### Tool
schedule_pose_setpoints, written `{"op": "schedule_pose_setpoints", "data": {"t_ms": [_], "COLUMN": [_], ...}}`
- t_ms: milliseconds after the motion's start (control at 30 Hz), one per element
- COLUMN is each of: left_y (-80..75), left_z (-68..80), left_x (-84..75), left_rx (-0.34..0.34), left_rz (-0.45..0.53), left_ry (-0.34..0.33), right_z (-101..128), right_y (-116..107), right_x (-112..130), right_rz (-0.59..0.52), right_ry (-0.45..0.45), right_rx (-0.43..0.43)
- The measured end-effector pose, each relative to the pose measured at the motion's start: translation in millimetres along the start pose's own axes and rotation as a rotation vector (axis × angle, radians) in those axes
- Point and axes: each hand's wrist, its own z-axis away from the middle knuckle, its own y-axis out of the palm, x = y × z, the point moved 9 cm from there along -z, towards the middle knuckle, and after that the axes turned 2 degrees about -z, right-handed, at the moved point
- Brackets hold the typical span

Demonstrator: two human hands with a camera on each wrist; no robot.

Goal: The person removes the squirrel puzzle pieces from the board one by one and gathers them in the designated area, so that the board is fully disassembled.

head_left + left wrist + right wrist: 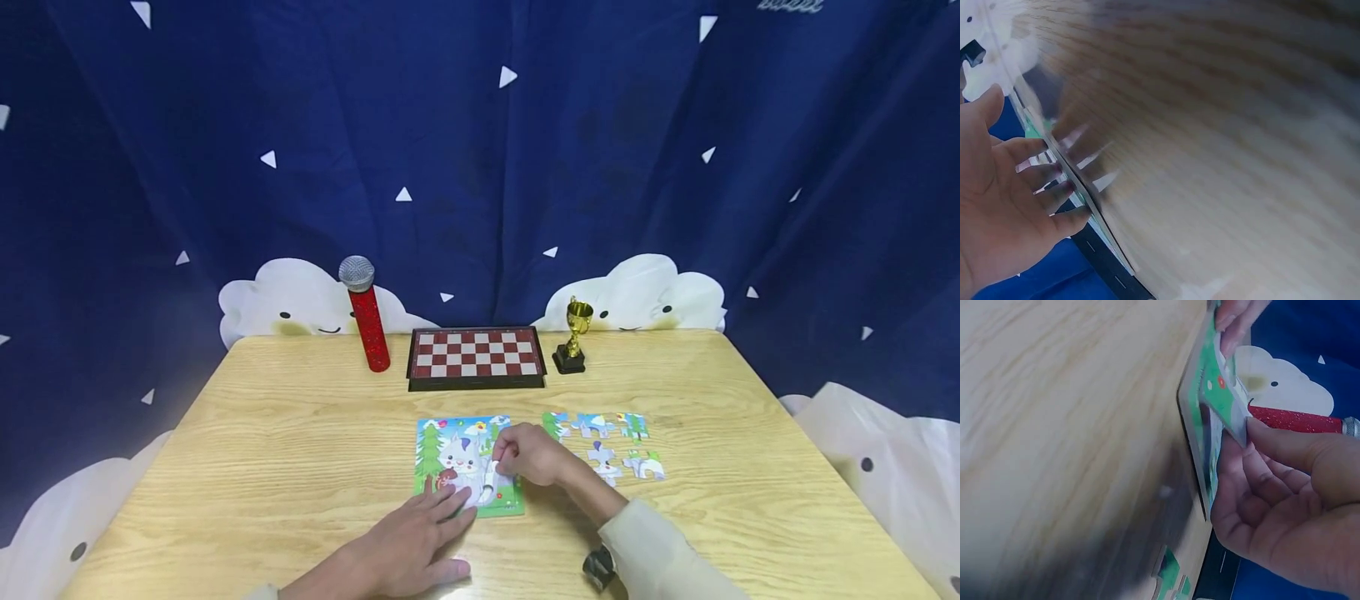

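Head view: I am working a puzzle piece (489, 482) at the lower right of the puzzle board (450, 450), which is lying near the front middle of the wooden table (285, 433); my right hand (534, 454) is pinching the piece, tilted up off the board, while my left hand (408, 542) is pressing flat fingers on the board's near edge. Loose pieces (603, 446) are lying just right of the board. By my judgement, seating comes next: lowering the piece level and aligning its tabs. Left wrist view: my fingers (1029, 150) are lying straight, steadying the board's edge (1079, 187). Right wrist view: thumb and fingertips (1285, 440) are gripping the green piece (1222, 394), angled away from the board (1194, 425).
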Motion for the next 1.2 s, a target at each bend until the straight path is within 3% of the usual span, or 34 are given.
{"op": "schedule_pose_setpoints", "data": {"t_ms": [333, 733, 1033, 1200], "left_y": [-1.0, -0.3, 4.9, 3.5], "left_z": [-2.1, -0.3, -1.1, -2.7], "left_x": [0.5, 3.1, 3.1, 2.0], "left_rx": [0.022, 0.052, 0.090, 0.086], "left_rz": [0.011, 0.078, 0.122, 0.116], "left_ry": [-0.009, -0.029, -0.038, -0.038], "right_z": [19, 67, 101, 116], "right_y": [-32, -87, -109, -116], "right_x": [-6, -43, -79, -97], "right_rz": [-0.030, -0.013, -0.049, -0.004], "right_ry": [-0.038, -0.063, 0.002, 0.059], "right_rx": [-0.003, -0.026, -0.006, 0.000]}}
